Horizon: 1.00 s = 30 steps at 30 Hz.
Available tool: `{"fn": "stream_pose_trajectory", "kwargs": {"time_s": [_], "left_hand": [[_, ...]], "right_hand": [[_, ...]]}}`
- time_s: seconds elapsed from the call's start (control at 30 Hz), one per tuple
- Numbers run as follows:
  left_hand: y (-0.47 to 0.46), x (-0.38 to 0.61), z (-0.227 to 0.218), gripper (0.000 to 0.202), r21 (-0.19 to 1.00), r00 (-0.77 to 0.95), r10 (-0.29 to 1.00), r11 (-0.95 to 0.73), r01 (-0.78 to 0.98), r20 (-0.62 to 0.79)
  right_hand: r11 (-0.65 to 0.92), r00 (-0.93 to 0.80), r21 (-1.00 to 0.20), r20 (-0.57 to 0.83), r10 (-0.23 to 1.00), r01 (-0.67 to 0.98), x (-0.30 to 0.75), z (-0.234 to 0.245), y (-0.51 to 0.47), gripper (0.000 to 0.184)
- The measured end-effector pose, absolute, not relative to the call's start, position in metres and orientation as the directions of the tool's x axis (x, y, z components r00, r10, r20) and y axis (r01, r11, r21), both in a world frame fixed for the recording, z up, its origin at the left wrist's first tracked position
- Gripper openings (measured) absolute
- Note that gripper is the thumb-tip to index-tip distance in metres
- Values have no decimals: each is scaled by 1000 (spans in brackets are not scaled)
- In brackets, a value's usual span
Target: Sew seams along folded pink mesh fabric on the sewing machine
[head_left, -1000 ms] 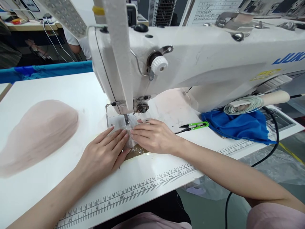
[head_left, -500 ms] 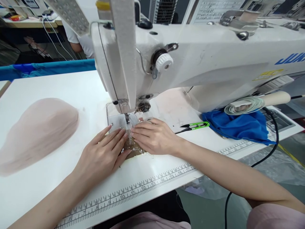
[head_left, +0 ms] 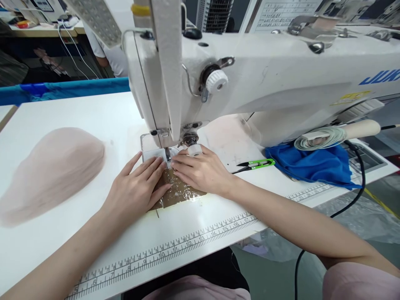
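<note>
Beneath the needle and presser foot (head_left: 168, 155) of a white sewing machine (head_left: 256, 79), my two hands lie close together. My left hand (head_left: 136, 183) rests palm down with its fingers stretched toward the foot, on the left. From the right, my right hand (head_left: 208, 173) lies with fingers extended beside the foot, its thumb hidden. A small white piece (head_left: 194, 150) sits at its index finger; what it is I cannot tell. Between the fingertips shows a pale patch, too small to make out. A brown panel under shiny clear tape (head_left: 179, 191) is partly under both hands.
Sheer pinkish fabric (head_left: 59, 171) lies on the white table at left. Green thread snips (head_left: 256, 164) and blue cloth (head_left: 312, 164) lie at right, near coiled pale cord (head_left: 320, 138). A printed ruler (head_left: 175, 250) runs along the front edge. Another person's sleeve (head_left: 115, 58) shows behind.
Both hands have shifted slightly up, toward the machine, uncovering more of the brown taped panel. The white piece at my right index finger shows more plainly. The view has moved a little.
</note>
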<state>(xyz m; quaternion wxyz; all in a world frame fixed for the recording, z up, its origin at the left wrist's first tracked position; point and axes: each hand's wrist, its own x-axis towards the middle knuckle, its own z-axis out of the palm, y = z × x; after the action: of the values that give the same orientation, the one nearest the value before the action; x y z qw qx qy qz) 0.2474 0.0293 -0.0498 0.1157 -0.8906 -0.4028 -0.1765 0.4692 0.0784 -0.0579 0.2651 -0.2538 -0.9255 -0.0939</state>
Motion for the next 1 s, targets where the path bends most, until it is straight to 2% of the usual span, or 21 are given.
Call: {"fn": "stream_pose_trajectory", "kwargs": {"time_s": [0.13,0.27,0.4,0.57,0.7,0.77,0.83,0.87,0.9,0.93,1.0], "left_hand": [[37,245,-50,52,-64,614,696,-641,765,373],[42,244,-51,58,-36,590,732,-617,786,341],[43,244,-53,61,1,555,767,-586,810,323],[43,243,-54,61,-16,525,784,-551,834,332],[42,244,-49,43,-119,473,811,-462,879,344],[39,245,-44,37,-207,460,835,-413,887,303],[34,245,-36,39,-243,453,860,-399,884,237],[30,245,-31,39,-208,453,869,-414,886,200],[25,244,-25,37,-123,450,879,-434,892,157],[20,243,-19,35,12,444,889,-448,894,109],[12,239,-5,28,389,435,900,-390,835,-30]], "right_hand": [[825,-743,91,496,449,558,468,-57,81,28],[819,-747,84,471,470,568,470,-56,82,31],[818,-744,109,495,449,565,472,-54,81,32],[819,-728,97,525,441,566,474,-53,79,30],[826,-720,115,565,403,552,474,-51,79,29],[828,-716,104,568,406,552,474,-50,79,28],[833,-707,65,569,421,549,475,-50,78,27],[838,-698,32,571,432,545,475,-50,77,27],[844,-688,-15,572,447,536,475,-49,76,26],[853,-679,-79,569,464,516,475,-49,75,26],[865,-674,-269,545,499,423,473,-45,72,25]]}}
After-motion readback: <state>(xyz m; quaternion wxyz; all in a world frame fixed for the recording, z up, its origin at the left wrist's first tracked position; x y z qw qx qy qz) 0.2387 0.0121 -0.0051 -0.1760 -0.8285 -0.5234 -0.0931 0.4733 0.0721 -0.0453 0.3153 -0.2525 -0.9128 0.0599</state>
